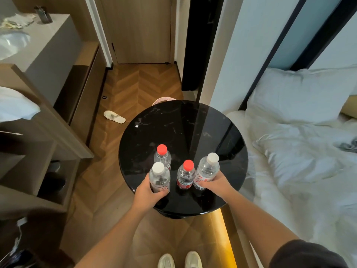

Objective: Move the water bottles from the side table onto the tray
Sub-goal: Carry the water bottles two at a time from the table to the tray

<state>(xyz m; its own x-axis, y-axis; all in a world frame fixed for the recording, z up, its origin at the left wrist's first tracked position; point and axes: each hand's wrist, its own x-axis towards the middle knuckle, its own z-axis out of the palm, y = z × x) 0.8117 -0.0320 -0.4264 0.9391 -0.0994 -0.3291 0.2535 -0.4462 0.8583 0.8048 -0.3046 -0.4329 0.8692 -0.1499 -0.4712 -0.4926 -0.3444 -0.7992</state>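
Several clear water bottles stand at the near side of the round black marble side table (193,128). My left hand (147,190) grips a white-capped bottle (159,176) at the table's near left edge. My right hand (214,183) grips another white-capped bottle (207,170), which tilts to the right. Between them stands a red-capped bottle (185,176) with a red label. A second red-capped bottle (162,155) stands just behind the left one. No tray is in view.
A bed with white pillows and a crumpled duvet (299,151) lies right of the table. A wooden shelf unit and a counter with a sink (13,43) fill the left. A slipper (114,117) lies on the wooden floor, and a pink bin rim (164,100) shows behind the table.
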